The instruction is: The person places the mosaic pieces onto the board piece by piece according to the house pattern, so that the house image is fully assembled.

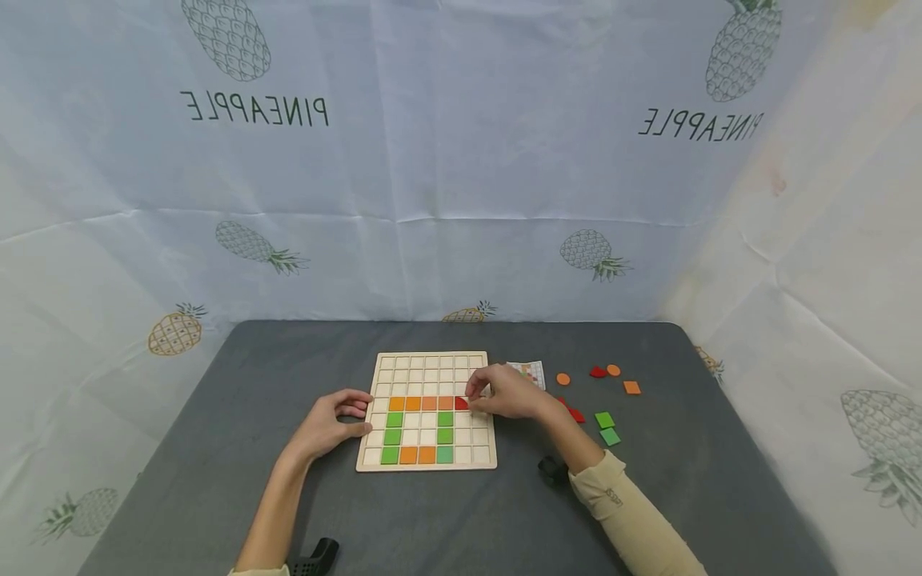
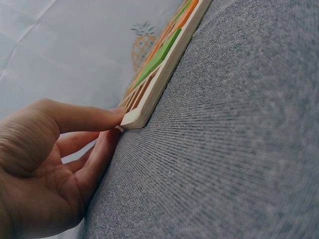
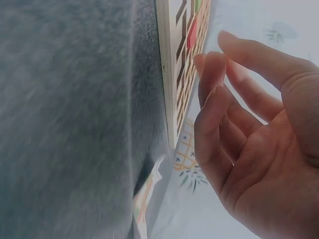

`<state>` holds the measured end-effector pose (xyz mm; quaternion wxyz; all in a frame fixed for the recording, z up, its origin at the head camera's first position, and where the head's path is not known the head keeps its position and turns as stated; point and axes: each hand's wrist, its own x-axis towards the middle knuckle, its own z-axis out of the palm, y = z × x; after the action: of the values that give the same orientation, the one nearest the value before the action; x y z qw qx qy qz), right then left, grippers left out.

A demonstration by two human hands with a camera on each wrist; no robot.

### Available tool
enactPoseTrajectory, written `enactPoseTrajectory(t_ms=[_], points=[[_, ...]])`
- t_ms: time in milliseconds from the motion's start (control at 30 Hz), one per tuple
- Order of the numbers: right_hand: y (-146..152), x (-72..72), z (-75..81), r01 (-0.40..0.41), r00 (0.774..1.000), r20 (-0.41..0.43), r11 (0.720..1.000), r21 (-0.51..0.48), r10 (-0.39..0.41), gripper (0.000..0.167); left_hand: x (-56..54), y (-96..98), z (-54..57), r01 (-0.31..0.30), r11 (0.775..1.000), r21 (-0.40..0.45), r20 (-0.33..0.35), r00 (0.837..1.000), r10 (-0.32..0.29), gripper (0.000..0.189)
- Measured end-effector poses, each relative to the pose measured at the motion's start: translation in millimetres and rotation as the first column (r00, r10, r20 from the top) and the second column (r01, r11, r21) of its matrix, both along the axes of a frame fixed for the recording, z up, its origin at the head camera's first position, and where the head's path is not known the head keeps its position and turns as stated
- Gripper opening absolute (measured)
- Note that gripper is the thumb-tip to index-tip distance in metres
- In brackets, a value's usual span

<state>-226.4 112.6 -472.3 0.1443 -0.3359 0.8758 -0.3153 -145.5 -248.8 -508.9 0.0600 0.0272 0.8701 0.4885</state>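
Note:
A square wooden grid board (image 1: pixel 432 364) lies on the table with orange, green and red tiles set in its cells. My left hand (image 1: pixel 324 426) is at the board's left edge, thumb and fingertips spread along it. In the left wrist view, the thumb of my left hand (image 2: pixel 45 159) touches the board's pale rim (image 2: pixel 144 112). My right hand (image 1: pixel 507 390) hovers over the board's right side, close to a red piece (image 1: pixel 461 403) at the end of the orange row. In the right wrist view, my right hand (image 3: pixel 254 124) has thumb and fingertips apart, nothing between them, beside the red piece (image 3: pixel 192 35).
A printed pattern card (image 1: pixel 533 373) lies right of the board, partly behind my right hand. Farther right are orange round pieces (image 1: pixel 563 379), red pieces (image 1: pixel 599 372), an orange square (image 1: pixel 631 388) and green squares (image 1: pixel 604 420). A black object (image 1: pixel 553 470) sits by my right forearm.

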Motion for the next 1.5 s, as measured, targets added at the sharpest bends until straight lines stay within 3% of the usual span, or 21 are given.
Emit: enactPoseTrajectory(t_ms=[233, 467, 733, 967, 1300, 1500], points=[[33, 8.7, 4.4, 0.057, 0.998, -0.007, 0.998, -0.033, -0.057, 0.017, -0.2, 0.7, -0.6, -0.006, 1.0, -0.003, 0.003, 1.0, 0.006, 0.053], [79, 13.4, 3.5, 0.136, 0.987, -0.09, 0.99, 0.038, -0.132, 0.024, -0.8, 0.6, -0.3, -0.013, 1.0, 0.001, 0.004, 1.0, 0.012, 0.053], [119, 18.4, -3.9, 0.191, 0.978, -0.102, 0.979, 0.072, -0.183, 0.033, -0.2, 1.0, 1.1, -0.016, 1.0, 0.009, 0.012, 1.0, 0.016, 0.053], [141, 17.5, -12.9, 0.216, 0.976, -0.05, 0.975, 0.056, -0.213, 0.032, 0.5, 1.6, 2.4, -0.02, 1.0, 0.003, 0.028, 0.999, 0.02, 0.053], [155, 5.8, -16.4, 0.149, 0.978, 0.156, 0.988, -0.037, -0.142, 0.035, 0.6, 1.6, 1.6, -0.019, 1.0, -0.001, 0.027, 0.999, 0.019, 0.053], [157, -0.3, -15.7, 0.134, 0.974, 0.185, 0.991, -0.018, -0.128, 0.03, 0.4, 1.5, 1.7, -0.015, 1.0, 0.003, 0.027, 1.0, 0.015, 0.054]])
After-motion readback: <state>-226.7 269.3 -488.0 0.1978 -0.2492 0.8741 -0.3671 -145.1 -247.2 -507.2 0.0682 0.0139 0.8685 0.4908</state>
